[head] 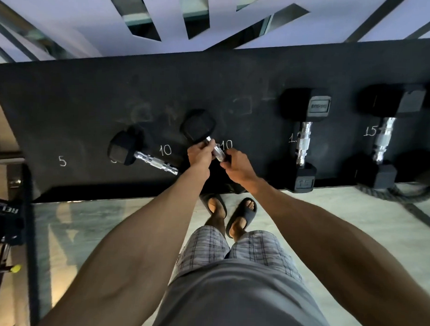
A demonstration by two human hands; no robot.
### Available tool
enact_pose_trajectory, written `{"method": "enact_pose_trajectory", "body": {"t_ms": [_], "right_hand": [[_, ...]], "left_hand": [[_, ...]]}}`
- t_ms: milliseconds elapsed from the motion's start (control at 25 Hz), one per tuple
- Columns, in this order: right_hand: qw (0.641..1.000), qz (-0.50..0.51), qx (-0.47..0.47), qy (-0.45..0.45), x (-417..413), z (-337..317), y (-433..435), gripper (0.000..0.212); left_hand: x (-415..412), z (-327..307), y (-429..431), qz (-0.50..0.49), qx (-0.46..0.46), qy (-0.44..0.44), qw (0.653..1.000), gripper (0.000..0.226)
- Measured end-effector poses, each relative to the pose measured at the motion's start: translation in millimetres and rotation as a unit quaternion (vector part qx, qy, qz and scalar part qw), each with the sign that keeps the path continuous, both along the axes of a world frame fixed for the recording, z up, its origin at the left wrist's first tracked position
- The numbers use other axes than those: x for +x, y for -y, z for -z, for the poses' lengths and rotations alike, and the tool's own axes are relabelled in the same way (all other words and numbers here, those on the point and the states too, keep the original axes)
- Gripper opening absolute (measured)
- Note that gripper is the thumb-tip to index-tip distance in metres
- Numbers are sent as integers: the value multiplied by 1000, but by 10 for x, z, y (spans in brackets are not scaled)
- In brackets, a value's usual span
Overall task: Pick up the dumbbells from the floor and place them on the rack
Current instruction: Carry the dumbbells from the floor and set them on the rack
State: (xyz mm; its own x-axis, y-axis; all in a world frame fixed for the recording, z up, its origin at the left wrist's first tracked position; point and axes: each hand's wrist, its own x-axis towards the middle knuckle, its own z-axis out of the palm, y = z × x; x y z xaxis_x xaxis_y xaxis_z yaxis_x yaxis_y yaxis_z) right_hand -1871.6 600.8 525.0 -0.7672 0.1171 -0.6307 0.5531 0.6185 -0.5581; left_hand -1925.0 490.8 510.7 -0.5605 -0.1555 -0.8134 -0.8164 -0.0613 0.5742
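Head view is showing both arms reaching straight forward and down. Left hand (200, 155) and right hand (238, 165) are each closing their fingers round the chrome handle of a dumbbell (205, 135), probably sharing its weight while lowering it onto the rack (89, 104) by the chalked 10. Beyond, three dumbbells are lying on their marked spots.

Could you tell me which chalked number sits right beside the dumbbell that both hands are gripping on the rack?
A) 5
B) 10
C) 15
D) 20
B: the left hand and right hand grip the held dumbbell by its chrome handle, and a chalked 10 shows just beside it on the rack.
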Motion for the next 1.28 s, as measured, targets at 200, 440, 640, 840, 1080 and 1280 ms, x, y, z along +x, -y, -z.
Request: {"method": "enact_pose_trajectory", "body": {"t_ms": [200, 440, 640, 840, 1080, 1280], "right_hand": [[993, 106, -18, -39, -75, -63, -79, 25], [988, 147, -32, -24, -108, 27, -109, 18], [990, 138, -27, -17, -4, 66, -98, 15], [994, 108, -13, 7, 131, 98, -94, 17], [984, 76, 66, -149, 301, -247, 33, 19], [984, -22, 27, -176, 263, -330, 471, 28]], "left_hand": [[-324, -115, -264, 174, -55, -72, 981, 10], [-423, -71, -399, 260, -86, -81, 958, 13], [-333, -35, -334, 264, -78, -67, 959, 19], [-171, 13, -261, 304, -91, -40, 948, 19], [43, -411, 273, 191, -83, -19, 978, 21], [255, -422, 990, -5, -38, 12, 999, 26]]}}
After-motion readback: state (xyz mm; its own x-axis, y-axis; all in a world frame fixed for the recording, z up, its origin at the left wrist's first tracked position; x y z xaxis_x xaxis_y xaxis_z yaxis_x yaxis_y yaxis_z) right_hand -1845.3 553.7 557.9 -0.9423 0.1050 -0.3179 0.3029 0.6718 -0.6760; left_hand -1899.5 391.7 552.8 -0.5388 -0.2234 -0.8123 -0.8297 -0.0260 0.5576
